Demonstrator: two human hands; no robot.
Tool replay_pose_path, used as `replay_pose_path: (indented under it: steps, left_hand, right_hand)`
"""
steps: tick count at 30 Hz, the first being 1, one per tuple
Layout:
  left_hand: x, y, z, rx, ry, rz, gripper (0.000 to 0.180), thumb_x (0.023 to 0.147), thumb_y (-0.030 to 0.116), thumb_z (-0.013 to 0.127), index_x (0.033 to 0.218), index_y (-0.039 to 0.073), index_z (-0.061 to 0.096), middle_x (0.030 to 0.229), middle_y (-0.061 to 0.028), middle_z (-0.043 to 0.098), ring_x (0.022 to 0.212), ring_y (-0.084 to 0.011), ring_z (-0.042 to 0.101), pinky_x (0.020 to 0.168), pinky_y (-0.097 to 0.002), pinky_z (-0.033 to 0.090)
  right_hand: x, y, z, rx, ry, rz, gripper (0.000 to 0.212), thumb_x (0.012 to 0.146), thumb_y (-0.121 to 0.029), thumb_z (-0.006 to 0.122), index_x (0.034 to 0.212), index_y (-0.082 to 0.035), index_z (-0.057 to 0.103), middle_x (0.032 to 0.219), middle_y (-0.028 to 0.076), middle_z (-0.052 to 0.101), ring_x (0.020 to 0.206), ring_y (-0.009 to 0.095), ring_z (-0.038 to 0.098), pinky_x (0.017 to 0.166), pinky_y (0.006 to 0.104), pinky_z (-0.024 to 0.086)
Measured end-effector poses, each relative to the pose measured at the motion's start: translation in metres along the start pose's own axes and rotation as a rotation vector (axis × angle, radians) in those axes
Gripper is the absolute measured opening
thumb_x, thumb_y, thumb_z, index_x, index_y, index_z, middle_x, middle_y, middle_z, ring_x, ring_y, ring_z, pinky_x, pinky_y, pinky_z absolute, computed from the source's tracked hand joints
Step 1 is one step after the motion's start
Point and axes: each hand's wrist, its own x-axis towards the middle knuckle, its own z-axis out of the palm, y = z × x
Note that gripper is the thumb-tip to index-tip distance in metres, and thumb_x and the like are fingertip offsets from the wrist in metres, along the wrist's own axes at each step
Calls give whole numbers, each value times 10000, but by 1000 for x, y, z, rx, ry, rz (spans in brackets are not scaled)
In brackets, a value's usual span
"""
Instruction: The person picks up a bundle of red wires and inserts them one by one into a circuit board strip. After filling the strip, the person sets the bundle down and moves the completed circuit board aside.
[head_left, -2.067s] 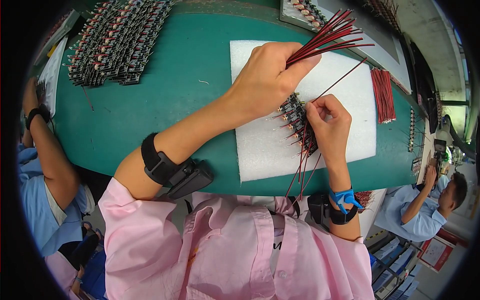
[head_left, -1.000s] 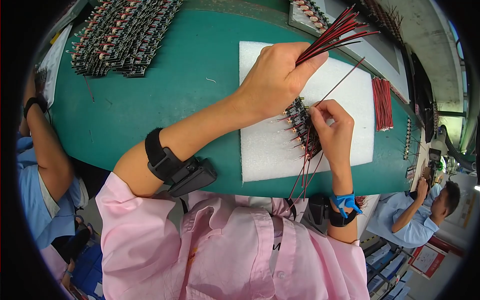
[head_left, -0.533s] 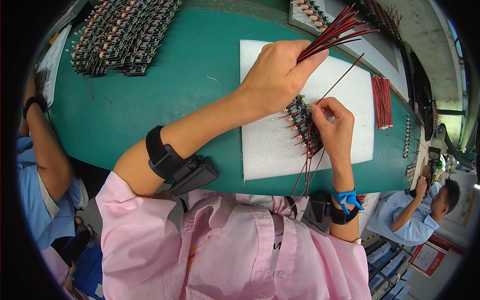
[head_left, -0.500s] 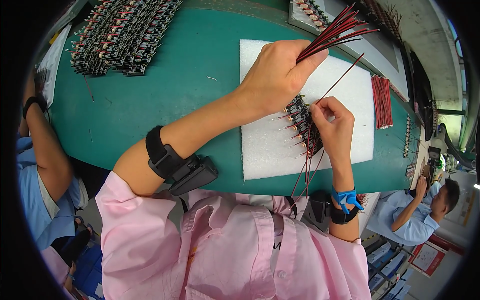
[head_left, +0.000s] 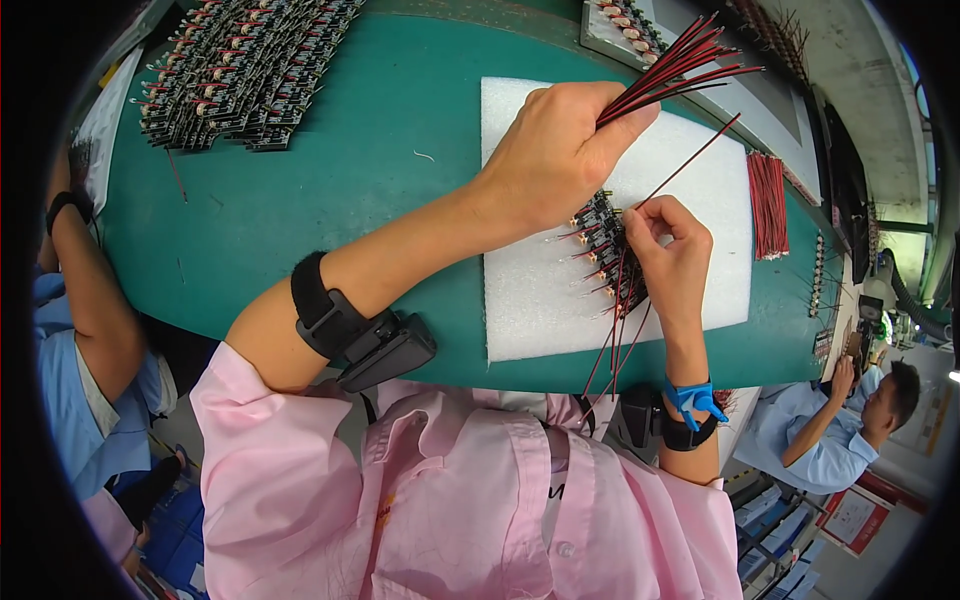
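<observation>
Black, red-wired circuit boards lie in a slanting row on a white foam sheet, the left hand wrapped closed around a fanned bundle of red-and-black wires, the right hand pinching one thin dark-red wire between thumb and forefinger.

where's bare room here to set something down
The widest bare patch of green table lies between the pile of circuit boards and the left forearm, with a small pale scrap on it. The white foam sheet is also free at its lower left, beside the trailing wires. Crowded: around the right hand, among the boards.
</observation>
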Motion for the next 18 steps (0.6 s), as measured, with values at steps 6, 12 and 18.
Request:
replay_pose_path:
  steps: [6,12,18]
  left_hand:
    - [0,-1,0,3,-6,6,369,855,276,448,577,55,344,522,54,246,496,-43,218,419,-246,183]
    - [0,0,0,0,-11,4,367,855,273,447,576,53,352,516,54,243,491,-43,216,416,-247,180]
    - [-1,1,0,-2,-20,1,365,855,272,448,579,48,367,511,56,242,486,-41,219,412,-248,179]
  right_hand:
    - [1,1,2,-13,20,-27,93,687,-21,582,648,23,510,562,7,481,511,56,392,482,187,338]
    - [-1,0,5,-34,82,-112,90,666,12,582,620,10,505,553,30,478,470,69,411,436,201,343]
    - [-2,-2,5,-56,87,-146,88,663,18,584,626,9,506,571,36,486,478,78,425,440,205,350]
